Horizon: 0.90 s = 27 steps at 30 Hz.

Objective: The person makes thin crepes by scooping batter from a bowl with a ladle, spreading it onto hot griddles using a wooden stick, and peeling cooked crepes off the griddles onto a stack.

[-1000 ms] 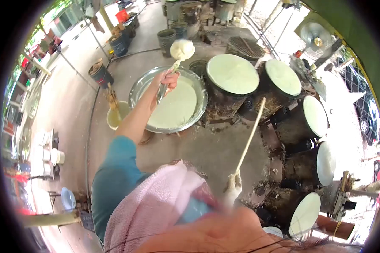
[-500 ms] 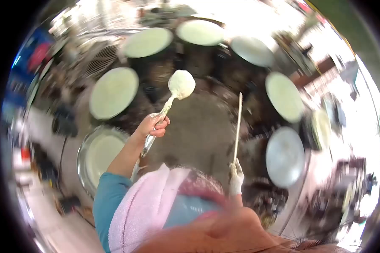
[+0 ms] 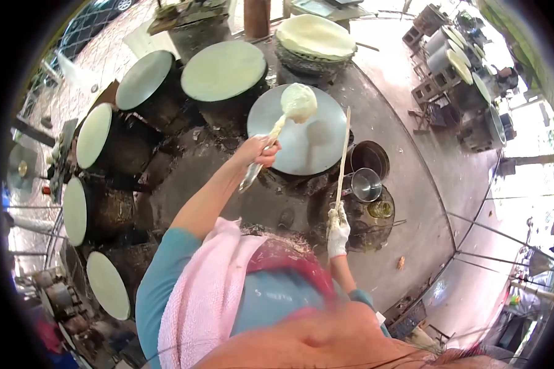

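Note:
My left hand (image 3: 260, 152) is bare and wrapped round the handle of a ladle (image 3: 246, 178). Pale, thick batter (image 3: 298, 103) is heaped on the ladle's head, and some is smeared down its handle. Beneath the head lies a broad, round grey griddle (image 3: 277, 144) with a bare surface and a shadow across it. A white glove covers my right hand (image 3: 338, 232), which grips a thin wooden stick (image 3: 343, 157) pointing away from me. The stick's far end reaches the griddle's right edge; I cannot tell whether they touch.
Pale rounds lie on drum-like stoves, including one (image 3: 223, 71) behind and one (image 3: 108, 286) at near left. A stack of pale flatbreads (image 3: 316, 37) stands at the back. Right of the griddle are a metal pot (image 3: 366, 184), a dark bucket (image 3: 370, 158) and a jar (image 3: 380, 209).
My view has swung to the right, so the bare griddle is now in front of me. Both hands keep their grip on the ladle and the stick.

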Each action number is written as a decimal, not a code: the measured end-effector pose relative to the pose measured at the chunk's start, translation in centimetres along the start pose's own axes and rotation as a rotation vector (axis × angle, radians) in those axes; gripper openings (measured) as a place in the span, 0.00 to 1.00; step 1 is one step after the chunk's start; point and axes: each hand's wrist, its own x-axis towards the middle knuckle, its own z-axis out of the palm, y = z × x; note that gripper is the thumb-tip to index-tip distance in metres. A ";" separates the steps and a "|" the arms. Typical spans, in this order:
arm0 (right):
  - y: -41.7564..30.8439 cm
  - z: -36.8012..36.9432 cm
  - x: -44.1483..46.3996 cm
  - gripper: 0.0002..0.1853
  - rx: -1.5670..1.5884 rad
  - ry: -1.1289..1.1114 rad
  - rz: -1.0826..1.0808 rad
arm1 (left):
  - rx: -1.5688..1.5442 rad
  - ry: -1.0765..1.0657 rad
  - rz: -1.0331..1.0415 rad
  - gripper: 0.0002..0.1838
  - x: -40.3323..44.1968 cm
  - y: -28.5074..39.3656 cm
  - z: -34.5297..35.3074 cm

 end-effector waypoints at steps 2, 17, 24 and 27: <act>-1.0 1.1 3.1 0.26 -0.038 0.008 -0.168 | 0.065 0.000 0.012 0.15 6.0 -0.3 1.8; 4.3 10.8 12.5 0.21 -0.051 0.102 0.035 | 0.980 0.488 0.574 0.19 17.3 -5.7 -4.9; -1.5 12.0 11.1 0.18 -0.374 0.247 -0.101 | 0.903 0.349 0.532 0.11 10.6 2.7 -13.5; 0.8 13.0 11.4 0.17 -0.075 0.163 0.127 | 0.906 0.290 0.450 0.09 8.8 3.5 -16.1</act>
